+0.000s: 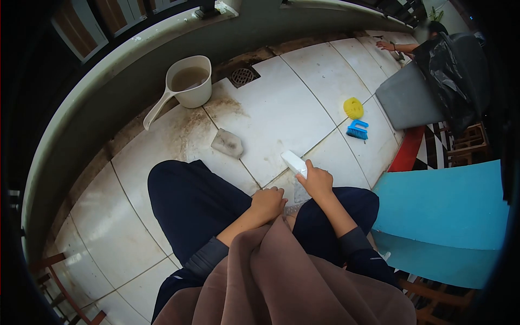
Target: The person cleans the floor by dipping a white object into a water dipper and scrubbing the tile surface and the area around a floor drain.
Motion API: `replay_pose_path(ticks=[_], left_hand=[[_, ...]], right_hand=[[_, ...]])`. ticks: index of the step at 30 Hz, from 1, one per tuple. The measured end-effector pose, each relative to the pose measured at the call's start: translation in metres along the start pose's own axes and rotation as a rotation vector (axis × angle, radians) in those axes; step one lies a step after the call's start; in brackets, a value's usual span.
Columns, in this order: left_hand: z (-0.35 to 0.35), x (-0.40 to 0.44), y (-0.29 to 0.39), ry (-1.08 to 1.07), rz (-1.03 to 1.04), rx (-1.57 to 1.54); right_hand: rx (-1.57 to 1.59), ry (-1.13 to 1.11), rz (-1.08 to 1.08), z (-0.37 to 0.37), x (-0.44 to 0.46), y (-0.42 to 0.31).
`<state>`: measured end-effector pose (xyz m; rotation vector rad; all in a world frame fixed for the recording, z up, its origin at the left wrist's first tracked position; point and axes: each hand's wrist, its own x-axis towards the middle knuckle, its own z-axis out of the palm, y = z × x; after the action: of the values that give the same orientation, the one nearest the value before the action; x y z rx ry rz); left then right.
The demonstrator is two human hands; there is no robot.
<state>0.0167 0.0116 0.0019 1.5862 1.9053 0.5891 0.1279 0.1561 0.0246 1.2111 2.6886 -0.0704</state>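
My right hand (317,180) grips a smooth white oblong block (294,163), which points away from me above the tiles. My left hand (267,204) rests by my lap with its fingers curled in, and nothing shows in them. Between my hands lies a bit of clear, crinkled material that I cannot make out. Ahead on the floor is a greyish-white block (227,143) with dark stains. Farther right, a yellow round scrubber (353,108) sits just beyond a blue scrubbing brush (357,130).
A white long-handled dipper (206,92) of murky water stands by the low curved wall (124,81), near a floor drain (242,77). Brown dirt marks the tiles. At right are a grey bin (406,97) with a black bag, another person's hand (385,45) and a blue panel (439,206).
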Motion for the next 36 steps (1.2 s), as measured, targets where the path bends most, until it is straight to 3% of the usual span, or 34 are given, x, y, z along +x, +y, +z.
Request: replay_pose_path(ticks=[6,12,21,27,36], left_hand=[[-0.002,0.0,0.002,0.015,0.016,0.011],[0.003,0.006,0.003,0.049,0.048,0.024],[0.003,0.0,-0.002,0.01,0.025,0.039],[0.002,0.002,-0.005,0.043,0.023,0.035],[0.001,-0.001,-0.003,-0.008,0.015,0.033]], right_hand=[[0.039,0.079,0.003,0.008,0.023,-0.01],[-0.039,-0.041,-0.001,0.0,-0.03,0.011],[0.045,0.019,0.026,0.003,0.03,-0.019],[-0.058,-0.12,-0.026,-0.009,-0.027,0.003],[0.052,0.029,0.013,0.006,0.032,-0.021]])
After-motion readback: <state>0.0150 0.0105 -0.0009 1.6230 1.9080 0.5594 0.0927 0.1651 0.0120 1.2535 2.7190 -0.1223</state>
